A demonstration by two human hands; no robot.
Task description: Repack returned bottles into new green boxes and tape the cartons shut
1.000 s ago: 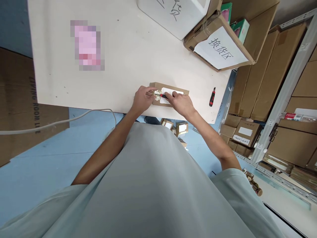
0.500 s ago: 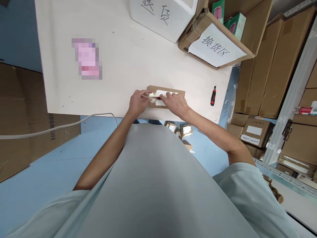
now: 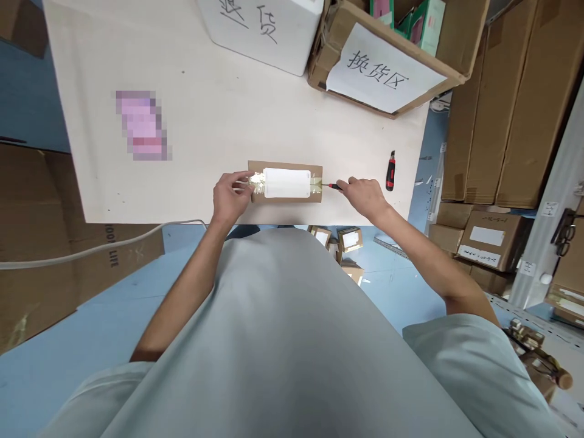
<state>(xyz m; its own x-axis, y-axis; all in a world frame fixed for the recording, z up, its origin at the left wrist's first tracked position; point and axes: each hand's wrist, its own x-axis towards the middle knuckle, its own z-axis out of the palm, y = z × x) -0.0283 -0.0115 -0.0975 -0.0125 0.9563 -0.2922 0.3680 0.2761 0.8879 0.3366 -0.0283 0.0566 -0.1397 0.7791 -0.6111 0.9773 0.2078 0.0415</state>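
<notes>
A small brown cardboard box (image 3: 316, 198) with a white label (image 3: 287, 182) lies flat near the table's front edge. Shiny clear tape covers both its ends. My left hand (image 3: 230, 193) grips the left end, thumb and fingers curled at the taped edge. In my right hand (image 3: 364, 196) is a small screwdriver (image 3: 336, 187) with a red-and-black handle and a thin metal shaft. Its tip touches the tape at the box's right end. Farther right lies a red-and-black utility knife (image 3: 391, 171), apart from both hands.
A white bin (image 3: 260, 36) and an open cardboard carton (image 3: 314, 76) holding green-and-pink boxes stand at the back. A blurred pink item (image 3: 142, 126) lies on the left of the white table (image 3: 196, 134). A white cable (image 3: 137, 240) hangs at front left; small boxes (image 3: 350, 239) lie below.
My right hand has moved the screwdriver from the box's left end to its right end, uncovering the label. My left hand stays at the left end. The camera view has shifted.
</notes>
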